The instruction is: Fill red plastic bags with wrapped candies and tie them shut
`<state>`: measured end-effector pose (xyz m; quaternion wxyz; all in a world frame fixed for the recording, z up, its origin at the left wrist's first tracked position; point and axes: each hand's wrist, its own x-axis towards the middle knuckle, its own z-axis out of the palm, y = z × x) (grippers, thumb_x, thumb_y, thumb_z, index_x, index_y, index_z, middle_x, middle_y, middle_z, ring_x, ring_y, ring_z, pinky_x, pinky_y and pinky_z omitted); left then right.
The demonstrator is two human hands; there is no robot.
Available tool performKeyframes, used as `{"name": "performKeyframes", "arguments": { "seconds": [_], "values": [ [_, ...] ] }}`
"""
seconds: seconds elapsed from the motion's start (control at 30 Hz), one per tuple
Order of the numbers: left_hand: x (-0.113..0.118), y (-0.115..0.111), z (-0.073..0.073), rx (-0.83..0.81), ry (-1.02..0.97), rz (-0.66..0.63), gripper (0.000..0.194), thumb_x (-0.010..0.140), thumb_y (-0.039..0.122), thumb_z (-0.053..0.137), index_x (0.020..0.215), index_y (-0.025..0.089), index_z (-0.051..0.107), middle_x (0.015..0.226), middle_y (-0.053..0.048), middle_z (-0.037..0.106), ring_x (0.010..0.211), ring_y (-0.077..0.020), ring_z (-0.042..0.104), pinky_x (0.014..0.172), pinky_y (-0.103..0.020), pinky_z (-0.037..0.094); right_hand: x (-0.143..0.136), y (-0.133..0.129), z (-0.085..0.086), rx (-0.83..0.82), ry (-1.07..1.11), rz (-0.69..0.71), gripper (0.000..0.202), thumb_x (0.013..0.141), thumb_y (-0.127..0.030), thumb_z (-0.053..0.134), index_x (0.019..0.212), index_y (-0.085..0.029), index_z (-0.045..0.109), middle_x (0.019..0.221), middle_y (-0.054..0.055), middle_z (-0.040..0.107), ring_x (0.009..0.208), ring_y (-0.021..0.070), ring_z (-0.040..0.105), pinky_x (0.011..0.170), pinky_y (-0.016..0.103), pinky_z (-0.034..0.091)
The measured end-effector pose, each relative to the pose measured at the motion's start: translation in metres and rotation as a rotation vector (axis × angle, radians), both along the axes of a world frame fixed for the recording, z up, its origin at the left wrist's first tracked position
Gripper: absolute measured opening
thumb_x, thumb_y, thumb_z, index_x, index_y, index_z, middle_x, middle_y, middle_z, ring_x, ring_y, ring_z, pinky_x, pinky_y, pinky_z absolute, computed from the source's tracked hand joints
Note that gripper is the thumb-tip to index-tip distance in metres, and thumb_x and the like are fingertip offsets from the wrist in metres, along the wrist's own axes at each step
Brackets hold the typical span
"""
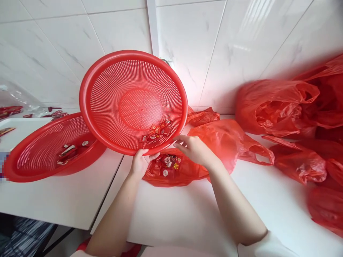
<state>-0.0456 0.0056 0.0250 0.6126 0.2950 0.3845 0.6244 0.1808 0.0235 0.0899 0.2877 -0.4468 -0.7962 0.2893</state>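
White table (160, 210); basket rim (85, 96) in left fingers (140, 154).

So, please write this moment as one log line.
left hand: gripping tilted basket; right hand: beside rim; packets: inside basket; bag: below

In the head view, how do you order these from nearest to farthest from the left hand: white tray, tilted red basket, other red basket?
1. Tilted red basket: nearest, its lower rim held by the left hand.
2. Other red basket: to the left of that hand.
3. White tray: farthest, at the left edge, behind the other basket.
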Motion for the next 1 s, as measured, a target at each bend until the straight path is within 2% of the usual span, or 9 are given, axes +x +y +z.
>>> {"name": "performKeyframes", "arguments": {
  "seconds": [0.23,0.3,0.4,0.47,0.63,0.77,0.83,0.9,1.0],
  "values": [
    [0.016,-0.008,-0.003,-0.033,0.04,-0.088,0.025,0.074,0.02,0.059,0.095,0.011,0.068,0.103,-0.012,0.07,0.105,-0.0311,0.063,0.085,-0.047,0.055,-0.004,0.002,0.0,0.176,0.014,0.042,0.023,0.096,-0.024,0.042,0.103,-0.021,0.064,0.096,0.004,0.071,0.082,0.0153,0.065,0.075,0.027,0.048],
    [0.022,-0.012,-0.002,-0.033,0.034,-0.118,0.03,0.074,0.018,0.059,0.102,0.014,0.067,0.106,-0.009,0.07,0.106,-0.0299,0.063,0.086,-0.046,0.055,-0.012,0.003,-0.007,0.235,-0.047,0.075,0.027,0.096,-0.022,0.041,0.115,-0.02,0.061,0.109,0.007,0.068,0.098,0.0183,0.063,0.089,0.033,0.046],
    [0.027,-0.015,-0.002,-0.029,0.006,-0.175,0.035,0.074,0.017,0.059,0.108,0.021,0.065,0.108,-0.004,0.069,0.105,-0.0287,0.063,0.086,-0.044,0.055,-0.026,0.006,-0.023,0.304,-0.203,0.096,0.036,0.094,-0.024,0.046,0.128,-0.016,0.054,0.121,0.013,0.063,0.115,0.0233,0.057,0.111,0.049,0.026],
    [0.028,-0.016,-0.003,-0.028,-0.005,-0.193,0.037,0.073,0.016,0.06,0.109,0.022,0.065,0.107,-0.003,0.07,0.104,-0.0283,0.063,0.085,-0.044,0.055,-0.032,0.009,-0.033,0.304,-0.277,0.111,0.036,0.092,-0.022,0.048,0.127,-0.016,0.055,0.114,0.012,0.067,0.11,0.0223,0.06,0.114,0.051,0.016],
    [0.027,-0.015,-0.007,-0.056,0.012,-0.226,0.031,0.074,0.017,0.06,0.103,0.021,0.067,0.098,-0.005,0.072,0.102,-0.0278,0.065,0.085,-0.044,0.055,-0.032,0.014,-0.036,0.304,-0.193,0.07,0.025,0.094,-0.021,0.046,0.11,-0.019,0.065,0.098,0.007,0.07,0.098,0.019,0.062,0.112,0.046,0.022],
    [0.025,-0.015,-0.006,-0.067,0.012,-0.216,0.029,0.075,0.018,0.058,0.103,0.019,0.067,0.099,-0.005,0.072,0.106,-0.0288,0.063,0.086,-0.046,0.055,-0.023,0.015,-0.026,0.144,0.122,-0.012,0.026,0.095,-0.03,0.045,0.093,-0.018,0.067,0.083,0.004,0.068,0.079,0.0161,0.062,0.087,0.033,0.045],
    [0.023,-0.014,-0.005,-0.053,0.017,-0.179,0.032,0.075,0.018,0.058,0.107,0.017,0.066,0.1,-0.006,0.071,0.106,-0.0293,0.063,0.086,-0.048,0.055,-0.018,0.015,-0.022,-0.003,0.303,0.0,0.025,0.092,-0.036,0.049,0.09,-0.017,0.066,0.081,0.003,0.067,0.075,0.015,0.061,0.074,0.027,0.048],
    [0.021,-0.012,-0.005,-0.028,0.023,-0.139,0.035,0.075,0.017,0.059,0.109,0.015,0.064,0.102,-0.007,0.071,0.106,-0.0293,0.063,0.087,-0.049,0.055,-0.012,0.016,-0.019,-0.154,0.454,0.059,0.024,0.088,-0.039,0.055,0.091,-0.017,0.064,0.084,0.003,0.067,0.078,0.0154,0.063,0.072,0.027,0.049],
    [0.016,-0.009,-0.006,-0.009,0.012,-0.09,0.035,0.074,0.017,0.059,0.109,0.015,0.064,0.105,-0.008,0.07,0.105,-0.0292,0.063,0.087,-0.049,0.055,0.0,0.016,-0.015,-0.288,0.464,0.16,0.024,0.087,-0.04,0.056,0.091,-0.017,0.062,0.083,0.003,0.068,0.076,0.0158,0.064,0.071,0.028,0.05]
  ]
}}
